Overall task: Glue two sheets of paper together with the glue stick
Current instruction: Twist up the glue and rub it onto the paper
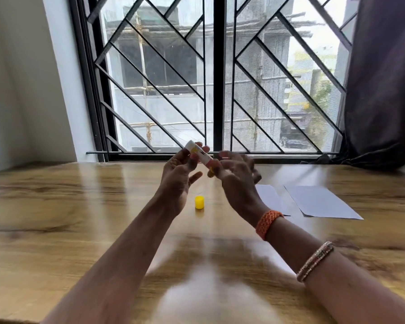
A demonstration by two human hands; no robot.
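Both hands are raised above the wooden table (68,206). Between them is a white and yellow glue stick (200,155), tilted, its open white end up at the left. My left hand (178,174) pinches the upper part with its fingertips. My right hand (236,176) grips the lower yellow end with thumb and fingers; it is blurred. The yellow cap (199,202) stands on the table below the hands. Two white sheets of paper lie flat at the right: one (320,202) in full view, the other (269,197) partly hidden behind my right wrist.
A barred window (218,78) with a dark frame runs along the table's far edge. A dark curtain (381,78) hangs at the right and a white wall stands at the left. Bangles sit on my right wrist.
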